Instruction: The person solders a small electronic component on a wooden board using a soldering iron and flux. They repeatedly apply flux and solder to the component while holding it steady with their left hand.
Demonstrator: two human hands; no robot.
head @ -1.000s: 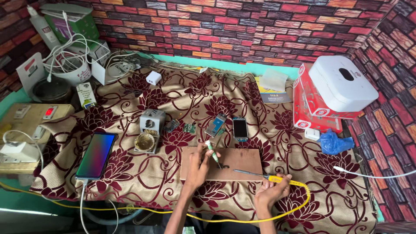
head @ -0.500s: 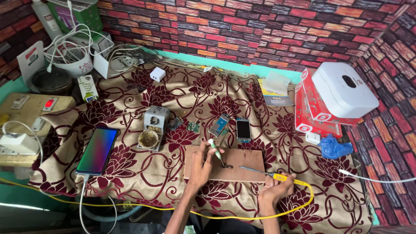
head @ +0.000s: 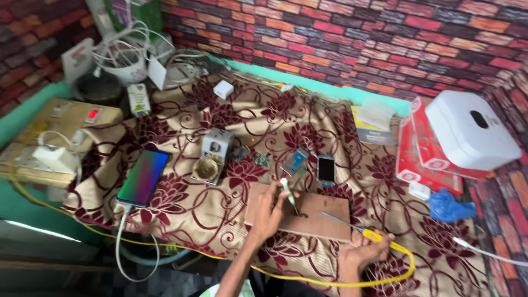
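Left hand [head: 269,212] pinching a slim green-handled tool [head: 288,192], tip down on a tiny dark part [head: 301,214] atop the brown wooden board [head: 324,212]. Right hand [head: 363,254] gripping a yellow-handled soldering iron [head: 352,227], metal tip angled over the board.

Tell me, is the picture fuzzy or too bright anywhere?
Head view: a bit soft all over, and the left hand with its small tool looks slightly smeared; daylight washes out the white box on the right; the phone screen shows a rainbow sheen; the bottom left corner is dark.
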